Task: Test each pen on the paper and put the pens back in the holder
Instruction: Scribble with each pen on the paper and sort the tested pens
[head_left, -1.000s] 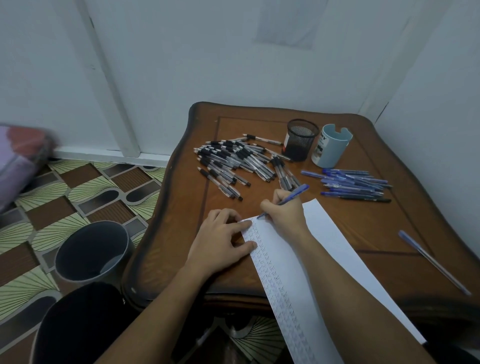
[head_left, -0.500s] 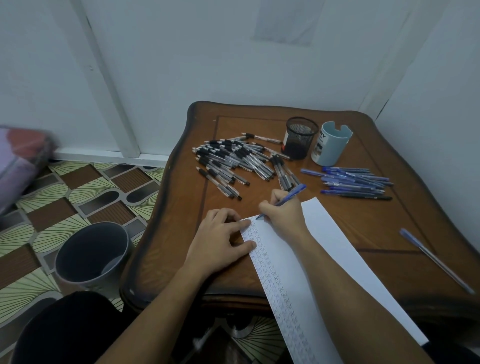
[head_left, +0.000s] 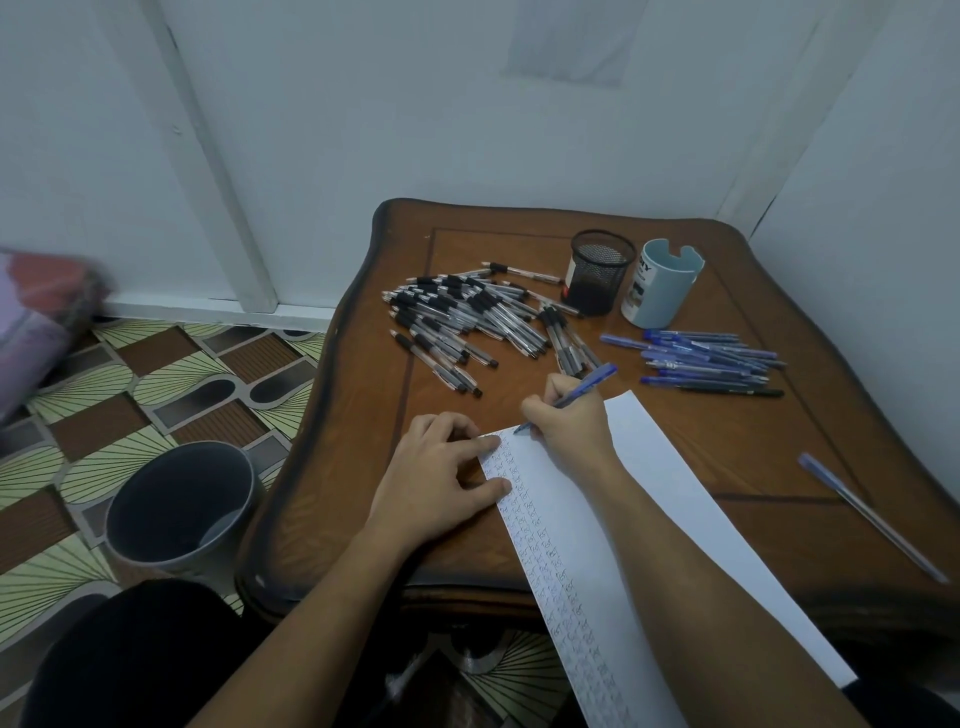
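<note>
My right hand (head_left: 569, 421) grips a blue pen (head_left: 587, 387), its tip touching the top left corner of the white paper (head_left: 665, 499). A column of small scribbles runs down the paper's left side. My left hand (head_left: 441, 478) lies flat with its fingertips pressing the paper's left edge. A heap of black-grip pens (head_left: 467, 317) lies at the back left of the table. A group of blue pens (head_left: 711, 358) lies at the back right. A black mesh holder (head_left: 597, 273) and a light blue cup holder (head_left: 660, 283) stand behind them.
The wooden table (head_left: 753, 441) stands in a corner between white walls. A single blue pen (head_left: 872, 517) lies near the right edge. A dark grey bin (head_left: 179, 501) stands on the patterned floor to the left of the table.
My right hand has shifted slightly along the top of the paper with the pen tip still down. My left hand has stayed on the paper's edge.
</note>
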